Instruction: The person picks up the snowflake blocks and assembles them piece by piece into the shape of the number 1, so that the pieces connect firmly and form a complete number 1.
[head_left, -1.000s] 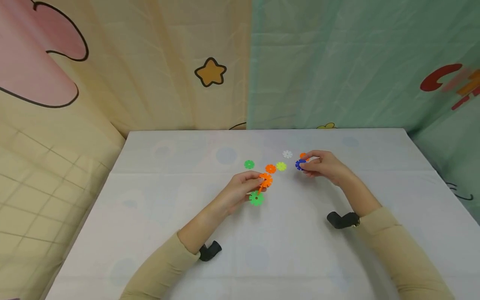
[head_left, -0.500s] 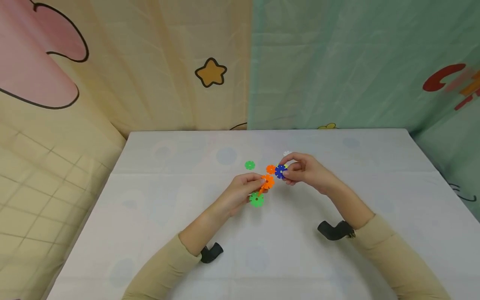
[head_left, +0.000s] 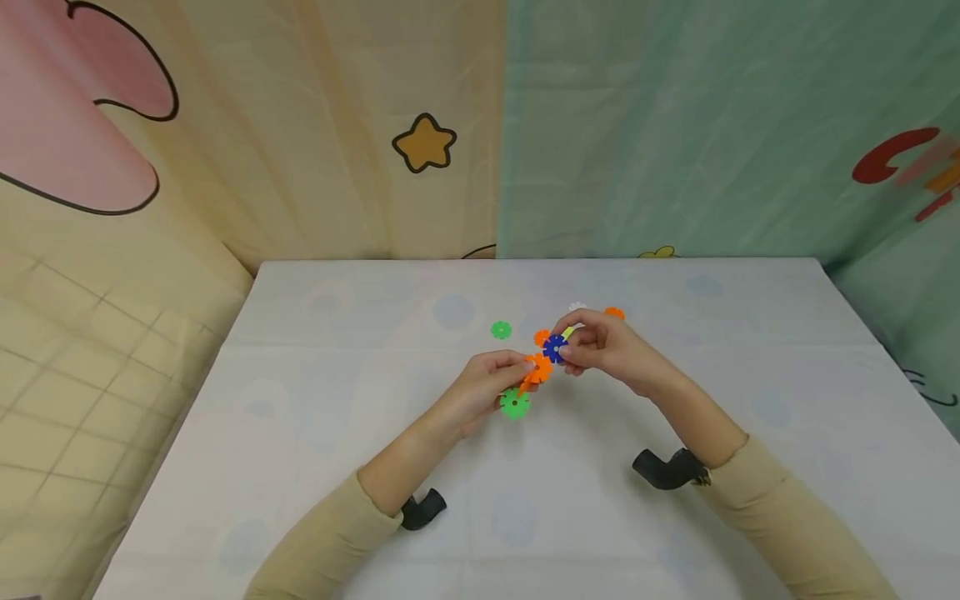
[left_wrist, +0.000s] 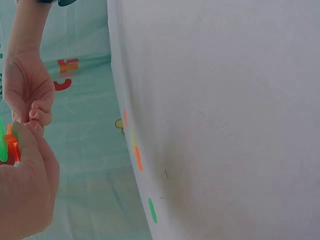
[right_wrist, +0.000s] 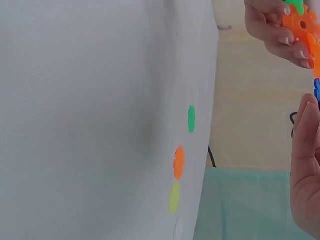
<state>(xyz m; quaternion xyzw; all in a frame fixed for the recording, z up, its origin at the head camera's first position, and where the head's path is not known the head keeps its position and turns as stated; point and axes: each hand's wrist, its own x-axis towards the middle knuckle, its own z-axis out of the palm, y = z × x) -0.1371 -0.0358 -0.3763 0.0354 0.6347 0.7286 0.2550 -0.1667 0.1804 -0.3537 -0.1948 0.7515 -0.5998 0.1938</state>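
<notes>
Blue disc point(head_left: 555, 349) pinched, R fingers point(head_left: 583, 317); orange disc point(head_left: 542, 369), L fingers point(head_left: 507, 358) (yellow disc point(head_left: 567, 332) pt. hidden).

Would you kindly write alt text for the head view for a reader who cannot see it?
A person's left hand holds orange discs joined to a green disc, while the right hand pinches a blue disc close beside them. Loose green, orange, yellow and white discs lie farther back on a white table before a printed curtain.

Red letter point(head_left: 870, 158): C-like, on green curtain point(head_left: 660, 125), right of star point(head_left: 425, 143).
Orange-red lettering point(head_left: 947, 177): farther right, cut off, unreadable.
</notes>
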